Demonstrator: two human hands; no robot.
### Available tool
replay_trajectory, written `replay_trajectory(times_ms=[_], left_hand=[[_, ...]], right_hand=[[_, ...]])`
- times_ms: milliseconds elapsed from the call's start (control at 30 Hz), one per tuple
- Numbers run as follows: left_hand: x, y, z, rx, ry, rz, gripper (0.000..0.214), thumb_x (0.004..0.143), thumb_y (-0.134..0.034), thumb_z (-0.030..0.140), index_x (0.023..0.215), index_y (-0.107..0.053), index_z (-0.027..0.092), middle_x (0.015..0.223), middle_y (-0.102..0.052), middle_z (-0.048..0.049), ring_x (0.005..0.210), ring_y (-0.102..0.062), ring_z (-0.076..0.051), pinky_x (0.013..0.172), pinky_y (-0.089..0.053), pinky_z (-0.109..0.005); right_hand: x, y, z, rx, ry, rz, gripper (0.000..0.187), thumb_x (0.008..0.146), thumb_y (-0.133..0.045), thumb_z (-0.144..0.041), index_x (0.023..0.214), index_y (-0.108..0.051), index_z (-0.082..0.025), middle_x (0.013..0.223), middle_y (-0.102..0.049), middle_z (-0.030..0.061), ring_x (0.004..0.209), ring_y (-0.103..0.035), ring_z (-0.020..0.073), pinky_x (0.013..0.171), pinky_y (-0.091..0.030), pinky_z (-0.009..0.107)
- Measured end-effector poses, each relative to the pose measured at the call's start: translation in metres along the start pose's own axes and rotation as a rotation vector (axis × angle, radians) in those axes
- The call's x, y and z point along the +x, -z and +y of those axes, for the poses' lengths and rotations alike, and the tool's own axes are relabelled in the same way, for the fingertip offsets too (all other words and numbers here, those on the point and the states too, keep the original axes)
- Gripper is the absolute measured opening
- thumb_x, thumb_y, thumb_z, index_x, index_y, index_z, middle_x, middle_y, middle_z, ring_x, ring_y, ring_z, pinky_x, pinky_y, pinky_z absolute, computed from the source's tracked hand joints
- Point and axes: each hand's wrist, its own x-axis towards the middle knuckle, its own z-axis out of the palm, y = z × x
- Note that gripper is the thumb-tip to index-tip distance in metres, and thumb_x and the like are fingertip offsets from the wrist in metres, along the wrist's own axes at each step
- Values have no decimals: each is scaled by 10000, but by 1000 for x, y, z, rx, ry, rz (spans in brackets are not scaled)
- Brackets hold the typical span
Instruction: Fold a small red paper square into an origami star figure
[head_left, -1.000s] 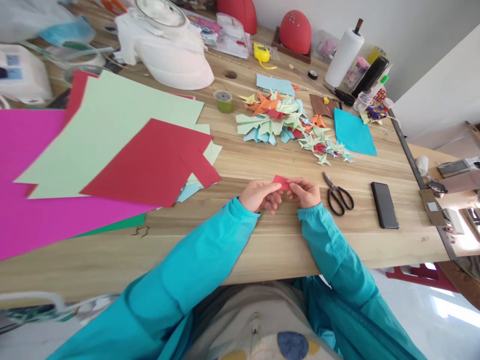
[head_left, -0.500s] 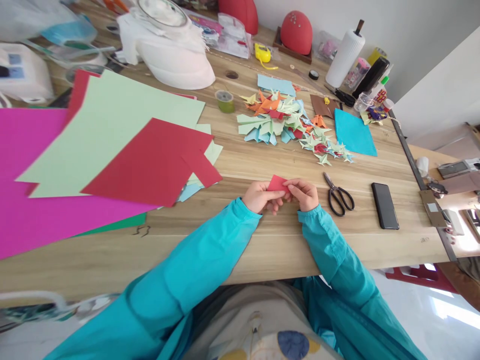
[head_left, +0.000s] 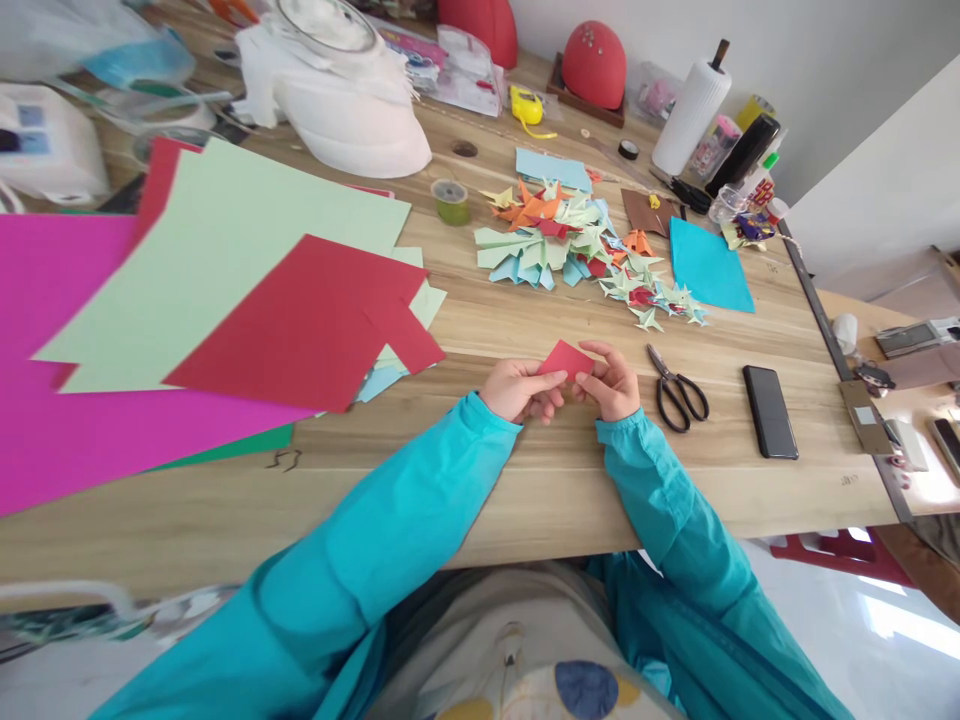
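A small square of red paper (head_left: 565, 358) is held up between my two hands, just above the wooden table. My left hand (head_left: 519, 390) pinches its left corner with the thumb on top. At its lower right edge, my right hand (head_left: 609, 383) grips the paper between thumb and fingers, the index finger raised. Scissors (head_left: 675, 388) with black handles lie to the right of my right hand. Beyond the hands is a heap of folded paper stars and cranes-like shapes (head_left: 555, 235) in green, orange, red and blue.
Large red (head_left: 300, 320), pale green and magenta sheets (head_left: 150, 440) cover the table's left side. A black phone (head_left: 770, 411) lies on the right, a blue sheet (head_left: 710, 264) behind it. A thread spool (head_left: 451, 202), yellow tape measure (head_left: 526, 105) and white hat form (head_left: 352, 110) stand farther back.
The red paper has turned a little and shows more of its face. My right hand's index finger has lifted off it, and the hands have parted slightly.
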Motion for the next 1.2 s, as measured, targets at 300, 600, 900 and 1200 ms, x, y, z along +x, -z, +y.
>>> replay_trajectory(times_ms=[300,600,900,1200], left_hand=[[-5,4,6,175,-26,-76,178,588,-724,276,570,-647,116,464,-587,-24,315,-479,-94,298,-396,-211],[0,1,3,-13,-55,1,352,628,-674,441,563,-622,99,475,-604,-48,320,-497,-112,299,-402,-228],[2,5,5,-42,-239,223,446,624,-635,556,593,-571,115,435,-554,0,309,-460,-89,304,-373,-213],[7,3,-1,-69,-261,132,388,424,-812,318,682,-601,121,590,-630,13,528,-598,-119,585,-513,-272]], right_hand=[[-1,1,-1,52,-88,-165,765,631,-691,-319,1282,-311,-185,515,-595,-70,437,-537,101,422,-408,208],[1,0,4,71,-113,-93,759,606,-715,-373,1243,-341,-202,558,-634,-58,432,-550,106,446,-436,233],[1,-6,10,50,-114,-46,633,592,-722,-423,1080,-382,-207,570,-660,-41,406,-554,109,417,-426,223],[-2,-8,5,24,-92,-25,460,648,-685,-465,873,-359,-231,612,-660,-43,448,-571,100,433,-436,212]])
